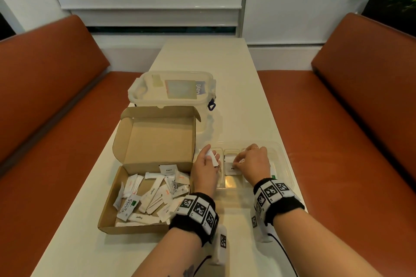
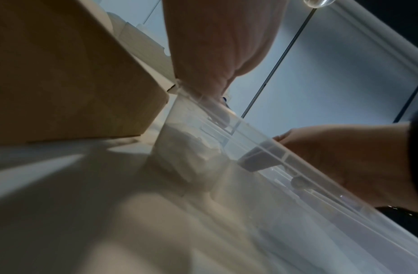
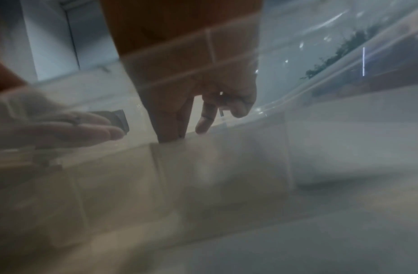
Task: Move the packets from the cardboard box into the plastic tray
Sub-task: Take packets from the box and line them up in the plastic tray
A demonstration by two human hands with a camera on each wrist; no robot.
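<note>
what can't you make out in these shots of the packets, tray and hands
- Head view: the right hand covers most of the packet that it touches in the plastic tray; its print is unreadable.
- Head view: how many packets the left hand holds; the white packets overlap.
- Wrist views: blur and the tray's wall hide the tray's contents.
- Head view: small print on packets in the cardboard box.

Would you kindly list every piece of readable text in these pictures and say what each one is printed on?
"Stevia": white packet at the near left of the open cardboard box.
"Stevia": second white packet by the box's right wall.
"Sugar": long white stick packet near the front.
"Sugar": slanted white stick packet mid-box.
Blue label on the lidded translucent plastic container: mirrored, unclear.
Other packets: too small.
</note>
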